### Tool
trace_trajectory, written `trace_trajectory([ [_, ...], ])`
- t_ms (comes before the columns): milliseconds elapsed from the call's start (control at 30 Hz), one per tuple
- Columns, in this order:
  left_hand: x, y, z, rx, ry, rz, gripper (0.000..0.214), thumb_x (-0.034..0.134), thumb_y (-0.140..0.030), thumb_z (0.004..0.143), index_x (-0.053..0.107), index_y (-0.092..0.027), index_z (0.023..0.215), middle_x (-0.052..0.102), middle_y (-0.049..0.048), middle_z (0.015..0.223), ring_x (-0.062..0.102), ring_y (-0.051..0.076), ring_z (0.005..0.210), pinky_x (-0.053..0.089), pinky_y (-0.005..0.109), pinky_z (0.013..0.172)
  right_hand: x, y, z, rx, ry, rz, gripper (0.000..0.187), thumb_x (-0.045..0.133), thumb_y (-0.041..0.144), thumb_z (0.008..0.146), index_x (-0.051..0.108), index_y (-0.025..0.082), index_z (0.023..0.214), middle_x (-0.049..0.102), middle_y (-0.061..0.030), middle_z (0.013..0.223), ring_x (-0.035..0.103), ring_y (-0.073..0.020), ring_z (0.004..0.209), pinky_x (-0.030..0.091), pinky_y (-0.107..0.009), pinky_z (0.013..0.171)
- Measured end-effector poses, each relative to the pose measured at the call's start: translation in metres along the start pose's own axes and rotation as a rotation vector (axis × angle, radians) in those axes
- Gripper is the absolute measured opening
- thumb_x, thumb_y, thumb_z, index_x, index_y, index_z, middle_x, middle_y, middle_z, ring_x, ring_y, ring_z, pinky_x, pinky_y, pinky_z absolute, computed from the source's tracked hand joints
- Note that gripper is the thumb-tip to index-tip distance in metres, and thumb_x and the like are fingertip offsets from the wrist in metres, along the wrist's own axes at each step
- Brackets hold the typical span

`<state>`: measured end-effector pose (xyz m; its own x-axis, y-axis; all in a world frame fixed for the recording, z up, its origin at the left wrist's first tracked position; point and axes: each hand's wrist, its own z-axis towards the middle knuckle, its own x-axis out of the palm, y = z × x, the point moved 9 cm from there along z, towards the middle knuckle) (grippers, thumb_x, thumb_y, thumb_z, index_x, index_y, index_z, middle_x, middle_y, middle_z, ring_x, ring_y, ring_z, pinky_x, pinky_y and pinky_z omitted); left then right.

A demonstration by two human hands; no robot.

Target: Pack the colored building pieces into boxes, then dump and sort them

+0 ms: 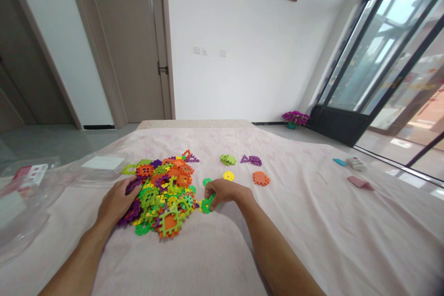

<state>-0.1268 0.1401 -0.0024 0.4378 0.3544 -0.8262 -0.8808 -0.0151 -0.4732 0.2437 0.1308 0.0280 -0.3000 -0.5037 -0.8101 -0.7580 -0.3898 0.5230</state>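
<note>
A heap of flat plastic interlocking pieces (pixel 163 189) in orange, green, purple and yellow lies on a pink bedsheet (pixel 294 236). My left hand (pixel 118 200) rests on the heap's left edge, fingers curled among purple pieces. My right hand (pixel 224 192) is pinched on a green round piece (pixel 206 205) at the heap's right edge. Beyond it lie small sorted groups: a lime green group (pixel 228 159), a purple group (pixel 252 160), a yellow piece (pixel 228 175), an orange group (pixel 261 178) and another green piece (pixel 207 181).
A clear plastic bag (pixel 41 185) with paper cards lies at the left. At the right are a blue item (pixel 340 162), a small white box (pixel 356 163) and a pink item (pixel 360 182). A potted purple plant (pixel 294 118) stands on the floor by the glass door.
</note>
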Motion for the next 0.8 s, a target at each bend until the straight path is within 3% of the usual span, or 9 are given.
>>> trace_trajectory([
  [167, 0.001, 0.001, 0.001, -0.003, 0.007, 0.006, 0.064, 0.042, -0.062, 0.091, 0.062, -0.018, 0.132, 0.062, 0.0140, 0.141, 0.058, 0.032, 0.130, 0.042, 0.045, 0.114, -0.001, -0.006, 0.002, -0.011, -0.023, 0.058, 0.027, 0.088, 0.023, 0.061, 0.074, 0.022, 0.085, 0.064, 0.0077, 0.072, 0.054, -0.0100, 0.066, 0.034, -0.019, 0.055],
  [400, 0.002, 0.001, 0.000, 0.009, 0.004, -0.006, 0.062, 0.043, -0.062, 0.092, 0.062, -0.019, 0.133, 0.063, 0.0140, 0.139, 0.058, 0.032, 0.129, 0.042, 0.045, 0.113, -0.010, -0.026, 0.003, 0.009, -0.142, 0.310, 0.016, 0.080, 0.019, 0.066, 0.068, 0.018, 0.076, 0.060, 0.0082, 0.064, 0.051, -0.0080, 0.059, 0.033, -0.018, 0.053],
  [567, 0.001, 0.000, 0.000, 0.004, -0.003, 0.002, 0.063, 0.042, -0.062, 0.091, 0.063, -0.018, 0.132, 0.063, 0.0139, 0.139, 0.059, 0.032, 0.128, 0.043, 0.045, 0.112, -0.034, -0.037, 0.001, 0.058, -0.424, 0.350, 0.015, 0.077, 0.020, 0.072, 0.069, 0.017, 0.084, 0.065, 0.0036, 0.071, 0.058, -0.0110, 0.064, 0.038, -0.020, 0.058],
  [700, 0.001, 0.001, 0.001, 0.002, -0.004, 0.006, 0.064, 0.041, -0.063, 0.091, 0.063, -0.018, 0.132, 0.063, 0.0131, 0.140, 0.059, 0.032, 0.129, 0.043, 0.044, 0.113, -0.062, -0.045, -0.013, 0.114, -0.707, 0.229, 0.018, 0.074, 0.022, 0.079, 0.072, 0.017, 0.096, 0.073, -0.0030, 0.090, 0.064, -0.0154, 0.081, 0.045, -0.025, 0.072],
  [800, 0.002, 0.002, 0.001, -0.003, 0.006, 0.007, 0.065, 0.041, -0.063, 0.092, 0.062, -0.018, 0.133, 0.062, 0.0134, 0.141, 0.058, 0.032, 0.130, 0.042, 0.044, 0.113, -0.068, -0.047, -0.019, 0.160, -0.723, 0.192, 0.016, 0.072, 0.017, 0.078, 0.074, 0.017, 0.094, 0.074, -0.0028, 0.089, 0.065, -0.0154, 0.080, 0.044, -0.025, 0.071],
])
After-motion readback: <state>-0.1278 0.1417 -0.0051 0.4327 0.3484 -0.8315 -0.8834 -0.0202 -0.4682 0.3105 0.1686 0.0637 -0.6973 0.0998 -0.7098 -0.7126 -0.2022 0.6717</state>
